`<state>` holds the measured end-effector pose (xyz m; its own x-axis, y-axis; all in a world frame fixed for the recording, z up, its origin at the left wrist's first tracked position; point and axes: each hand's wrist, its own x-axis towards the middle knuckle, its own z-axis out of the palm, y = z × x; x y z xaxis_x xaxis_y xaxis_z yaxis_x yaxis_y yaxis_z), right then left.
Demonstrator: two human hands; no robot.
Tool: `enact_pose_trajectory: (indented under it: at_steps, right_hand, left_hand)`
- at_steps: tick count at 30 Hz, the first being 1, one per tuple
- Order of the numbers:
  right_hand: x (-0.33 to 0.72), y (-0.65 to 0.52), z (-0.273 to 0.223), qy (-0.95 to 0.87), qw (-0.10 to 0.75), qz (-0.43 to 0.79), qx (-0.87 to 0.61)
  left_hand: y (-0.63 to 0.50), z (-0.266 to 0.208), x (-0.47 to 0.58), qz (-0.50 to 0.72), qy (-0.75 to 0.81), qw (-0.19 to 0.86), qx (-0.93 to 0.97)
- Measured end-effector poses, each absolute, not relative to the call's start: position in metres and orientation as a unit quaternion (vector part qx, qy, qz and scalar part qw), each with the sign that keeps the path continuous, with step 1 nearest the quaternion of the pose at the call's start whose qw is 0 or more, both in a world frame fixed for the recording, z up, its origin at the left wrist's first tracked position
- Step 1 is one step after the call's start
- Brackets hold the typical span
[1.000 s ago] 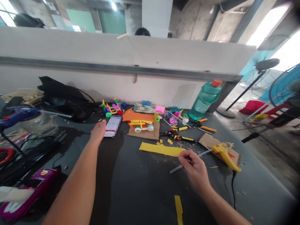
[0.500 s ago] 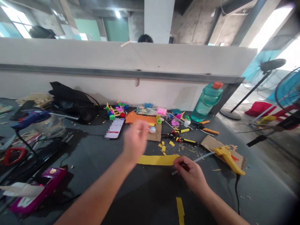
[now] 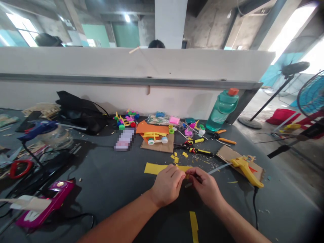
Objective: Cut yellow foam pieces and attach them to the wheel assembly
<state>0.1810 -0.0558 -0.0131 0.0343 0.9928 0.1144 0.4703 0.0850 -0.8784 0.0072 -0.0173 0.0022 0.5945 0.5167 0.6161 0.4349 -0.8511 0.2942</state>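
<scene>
My left hand (image 3: 169, 185) and my right hand (image 3: 205, 185) meet fingertip to fingertip over the dark table. Both are closed in a pinch, and what they hold between them is too small and hidden to name. Behind my left fingers lies a flat yellow strip (image 3: 154, 168), partly covered by that hand. A narrower yellow strip (image 3: 194, 226) rests nearer to me. The yellow glue gun (image 3: 246, 170) lies to the right. From it a long translucent glue stick (image 3: 219, 168) points toward my right hand; a similar clear end (image 3: 188, 185) shows below my fingers.
Behind the hands, a small white-wheeled yellow frame (image 3: 155, 136) sits on cardboard (image 3: 165, 147). Yellow scraps (image 3: 176, 159) and pliers (image 3: 201, 153) lie to its right. A green bottle (image 3: 220, 113) stands at the back. To the left are a phone (image 3: 125, 139) and a purple power strip (image 3: 52, 199).
My left hand has come back from near the white-wheeled frame, down and right, to meet my right hand. The frame and the cardboard under it are now uncovered. My right hand has barely moved.
</scene>
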Motion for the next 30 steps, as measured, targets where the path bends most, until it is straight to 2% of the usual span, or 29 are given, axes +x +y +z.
enact_pose_trajectory:
  at_steps: [3,7,11,21,30]
  right_hand:
    - [0.18,-0.056,-0.012,-0.635,0.392,0.328,-0.58]
    - [0.18,-0.056,-0.013,-0.646,0.385,0.323,-0.575]
    - [0.18,-0.055,-0.018,-0.599,0.4,0.367,-0.588]
    - [0.183,-0.055,-0.019,-0.589,0.406,0.369,-0.593]
    - [0.182,-0.055,-0.016,-0.608,0.41,0.363,-0.575]
  left_hand:
    - [-0.015,0.002,0.009,0.351,0.258,0.088,0.896]
    - [-0.015,-0.005,0.009,0.269,0.285,0.112,0.913]
    - [-0.012,-0.013,0.007,0.217,0.334,0.114,0.91]
    - [-0.006,-0.008,0.004,0.201,0.336,0.119,0.913]
    - [-0.009,-0.004,0.002,0.196,0.266,0.108,0.938]
